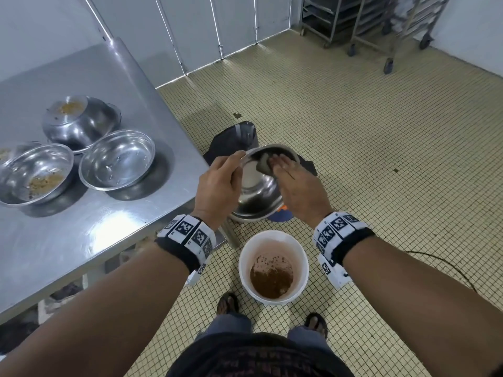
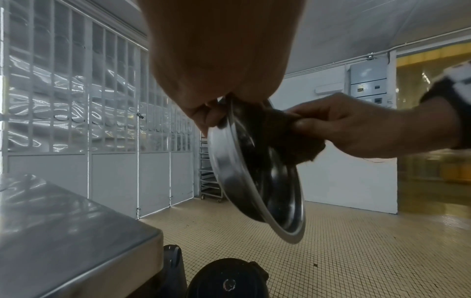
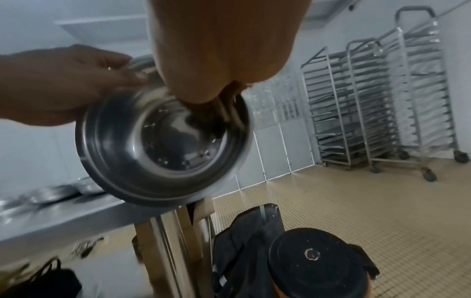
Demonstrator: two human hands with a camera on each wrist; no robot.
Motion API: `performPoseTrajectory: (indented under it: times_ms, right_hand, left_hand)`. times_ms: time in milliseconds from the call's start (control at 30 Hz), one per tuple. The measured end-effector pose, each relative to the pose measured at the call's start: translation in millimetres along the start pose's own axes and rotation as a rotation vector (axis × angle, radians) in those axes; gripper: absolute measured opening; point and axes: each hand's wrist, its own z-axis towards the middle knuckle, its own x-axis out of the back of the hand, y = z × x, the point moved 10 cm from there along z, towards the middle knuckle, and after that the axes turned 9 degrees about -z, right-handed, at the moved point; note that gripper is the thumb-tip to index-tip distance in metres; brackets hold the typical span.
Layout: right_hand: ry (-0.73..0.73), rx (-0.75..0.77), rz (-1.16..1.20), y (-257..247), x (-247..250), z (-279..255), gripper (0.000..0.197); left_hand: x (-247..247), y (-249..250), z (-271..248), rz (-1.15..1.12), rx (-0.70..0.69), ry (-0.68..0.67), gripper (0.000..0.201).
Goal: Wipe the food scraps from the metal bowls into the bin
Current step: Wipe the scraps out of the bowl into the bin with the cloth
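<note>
A metal bowl (image 1: 258,197) hangs tilted on its side beside the table corner, its opening turned away from me. My left hand (image 1: 217,175) pinches its near rim (image 2: 216,141). My right hand (image 1: 296,186) reaches inside and holds a dark sponge (image 2: 293,145) against the inner wall (image 3: 163,153). The white bin (image 1: 273,270) stands on the floor below and nearer to me, with brown scraps in its bottom. On the steel table (image 1: 81,227) sit a bowl with scraps (image 1: 35,175), a clean-looking bowl (image 1: 117,159) and an upturned bowl (image 1: 79,121).
A black bag (image 3: 244,242) and a black round lid (image 3: 313,260) lie on the tiled floor under the held bowl. The table's leg (image 3: 163,242) stands just left of them. Wheeled tray racks (image 1: 381,28) stand at the back right. My sandalled feet (image 1: 228,303) flank the bin.
</note>
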Motion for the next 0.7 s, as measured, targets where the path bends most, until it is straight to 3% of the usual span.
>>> performPoseTrajectory:
  times_ms: [100,233,367,467,533,567,633,700]
  right_hand:
    - [-0.125,0.076,0.035,-13.5,-32.5,-15.0,0.076]
    - [-0.172,0.099,0.011,-31.6,-59.9,-51.0,0.066]
    - [-0.187,0.139,0.130,-37.9,-60.8,-77.6,0.061]
    - [-0.322,0.170,0.083,-35.9,-68.7,-96.0,0.069]
    - [-0.434,0.097,0.134,-28.2,-69.2,-95.6,0.065]
    - [-0.412,0.043,0.186,-22.2,-61.6,-86.7,0.059]
    - [-0.222,-0.085,0.257,-5.7,-30.2,-56.7,0.044]
    - [-0.090,-0.146,0.177,7.8,-6.5,-28.6,0.045]
  left_hand:
    - [-0.8,10.3,-2.3,-0.008,-0.003,0.004,0.041]
    - [4.7,14.2,-0.1,-0.012,-0.022,0.032,0.041]
    - [6.1,2.4,-3.7,-0.016,0.002,0.046,0.038]
    - [13.6,-6.8,-0.1,-0.007,0.050,0.079,0.034]
    - [16.2,-9.8,5.4,-0.005,0.066,0.083,0.034]
    - [15.1,-10.6,7.2,0.000,0.064,0.073,0.034]
    - [10.6,-10.5,7.1,-0.001,0.052,0.047,0.037]
    - [5.8,-10.4,3.7,-0.013,0.048,0.032,0.040]
